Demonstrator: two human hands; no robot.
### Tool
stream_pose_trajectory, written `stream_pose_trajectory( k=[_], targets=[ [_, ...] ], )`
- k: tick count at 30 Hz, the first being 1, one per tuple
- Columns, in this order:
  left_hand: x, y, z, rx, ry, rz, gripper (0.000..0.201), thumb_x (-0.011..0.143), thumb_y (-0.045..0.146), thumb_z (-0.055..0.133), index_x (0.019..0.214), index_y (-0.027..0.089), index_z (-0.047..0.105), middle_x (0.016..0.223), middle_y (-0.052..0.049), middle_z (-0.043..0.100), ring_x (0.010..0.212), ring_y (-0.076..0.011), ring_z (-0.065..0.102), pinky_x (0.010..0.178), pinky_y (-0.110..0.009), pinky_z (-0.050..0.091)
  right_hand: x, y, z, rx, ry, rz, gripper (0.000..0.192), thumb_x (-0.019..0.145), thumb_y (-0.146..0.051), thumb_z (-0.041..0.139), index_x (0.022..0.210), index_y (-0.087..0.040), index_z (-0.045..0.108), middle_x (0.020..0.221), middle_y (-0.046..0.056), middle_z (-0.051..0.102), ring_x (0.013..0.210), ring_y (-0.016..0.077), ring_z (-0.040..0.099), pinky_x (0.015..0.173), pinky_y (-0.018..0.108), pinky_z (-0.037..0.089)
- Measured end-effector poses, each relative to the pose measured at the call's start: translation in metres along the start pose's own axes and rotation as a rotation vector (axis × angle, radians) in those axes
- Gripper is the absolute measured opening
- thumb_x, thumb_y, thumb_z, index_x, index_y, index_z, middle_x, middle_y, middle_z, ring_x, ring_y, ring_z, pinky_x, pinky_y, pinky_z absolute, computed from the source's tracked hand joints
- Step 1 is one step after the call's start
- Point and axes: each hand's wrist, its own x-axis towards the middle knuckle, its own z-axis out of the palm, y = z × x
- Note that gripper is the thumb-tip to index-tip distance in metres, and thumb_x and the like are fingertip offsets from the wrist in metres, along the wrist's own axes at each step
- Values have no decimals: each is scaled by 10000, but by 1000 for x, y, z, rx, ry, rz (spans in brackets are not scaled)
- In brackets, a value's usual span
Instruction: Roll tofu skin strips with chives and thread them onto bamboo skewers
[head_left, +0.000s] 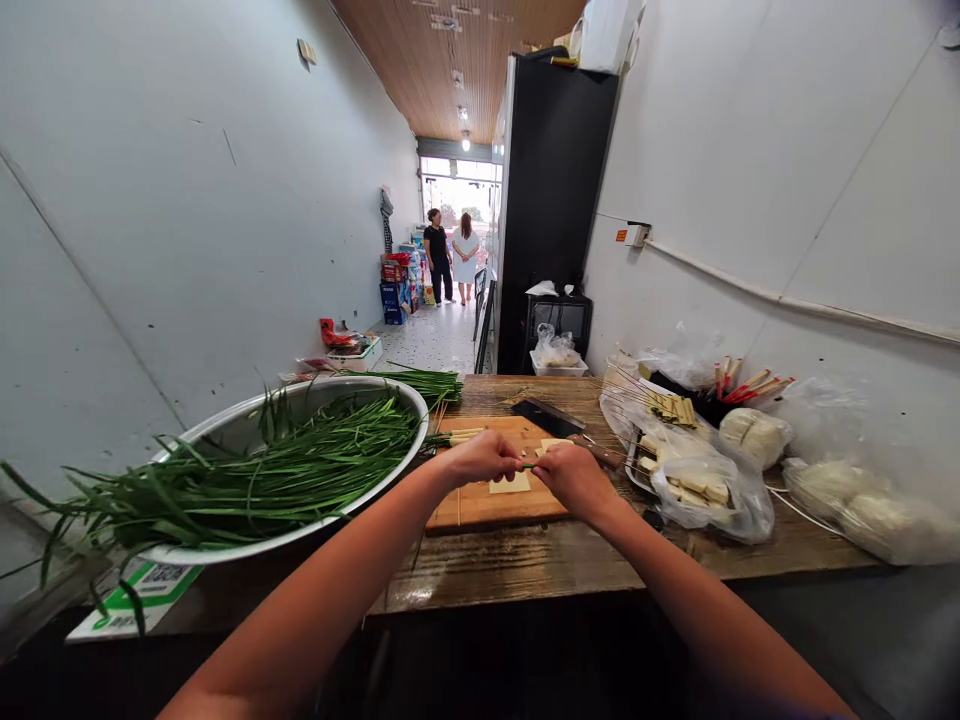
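Observation:
Both of my hands meet over the wooden cutting board (480, 510). My left hand (484, 458) is closed in a pinch on one end of a short green chive bundle (529, 465). The other end is pinched by my right hand (574, 480). Only a bit of green shows between the fingertips. Beneath them lies a pale yellow square sheet (510, 485), perhaps bean curd skin; another sheet (553, 444) lies partly behind my right hand. A cleaver (547, 416) rests at the board's far right. Several rolled pieces (461, 436) lie beyond my left hand.
A large metal basin (421, 425) heaped with long chives (322, 460) stands on the left. To the right are a tray of skewered rolls (671, 408), a plastic bag (739, 500) and red-ended sticks (750, 385). Two people stand by the far doorway.

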Motion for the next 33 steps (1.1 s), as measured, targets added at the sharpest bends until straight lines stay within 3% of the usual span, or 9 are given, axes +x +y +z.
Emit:
stream_pose_trajectory(
  k=[5,12,15,20,26,30,33],
  targets=[
    [1,-6,0,138,70,22,238,673,334,585,651,124,694,535,-11,596,465,-82,444,437,-191,304,-1,0,-7,51,-42,-30,106,805,-220,594,792,-201,698,747,46,680,710,162,614,609,242,377],
    [7,0,2,219,105,-34,200,663,282,584,609,126,697,492,-10,580,433,-81,420,427,-199,277,15,9,-1,69,-97,-114,134,773,-172,593,710,-179,711,683,66,676,652,169,597,576,245,361],
    [7,-3,-2,131,139,-33,220,659,329,612,658,130,705,529,-11,594,440,-80,418,430,-198,284,21,24,-2,358,-159,-113,128,756,-191,605,676,-171,701,596,21,641,560,123,556,516,215,346],
    [4,-9,-1,-73,198,73,288,675,395,625,718,128,721,580,-17,602,529,-94,442,496,-203,327,23,43,-2,1075,-304,145,275,708,-390,653,659,-120,670,514,-6,589,441,93,520,447,208,402],
    [1,-19,26,-223,405,110,332,701,429,599,775,129,720,609,-4,595,574,-102,428,551,-213,334,19,40,19,1556,-169,340,328,596,-392,762,717,-101,672,592,23,653,472,85,563,484,218,469],
    [2,-25,44,-267,460,168,383,766,456,516,796,125,707,661,-6,610,630,-119,466,607,-220,363,19,31,39,1777,-58,464,321,563,-349,798,728,-104,672,604,25,665,486,79,581,504,203,489],
    [6,-33,44,-220,461,189,387,787,443,481,779,124,702,706,-19,633,681,-138,502,664,-235,386,19,26,52,1906,5,519,303,557,-321,808,725,-110,670,603,17,662,499,79,590,527,200,503]
  ],
)
